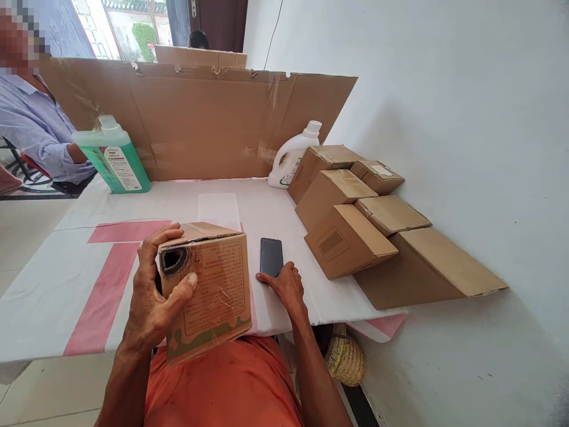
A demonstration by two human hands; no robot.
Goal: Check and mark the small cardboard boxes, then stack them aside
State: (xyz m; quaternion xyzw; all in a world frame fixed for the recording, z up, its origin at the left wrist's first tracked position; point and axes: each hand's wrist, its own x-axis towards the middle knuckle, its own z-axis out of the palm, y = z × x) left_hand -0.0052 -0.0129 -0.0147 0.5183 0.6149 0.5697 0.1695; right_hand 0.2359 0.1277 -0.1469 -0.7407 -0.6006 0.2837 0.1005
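Note:
A printed cardboard box is tilted in front of me at the table's near edge. Its upper left corner has a dark, ragged hole. My left hand grips the box from the left, thumb across the printed face and fingers over the top edge. To the right, a black smartphone lies on the white cloth, screen up. My right hand closes around its near end, with the thumb at the lower left corner and the fingers at the right side.
Several closed cardboard boxes are stacked on the right by the wall. A white jug and a green liquid bottle stand before an upright cardboard panel. A person in a light blue shirt sits at the left. A woven basket is below the table.

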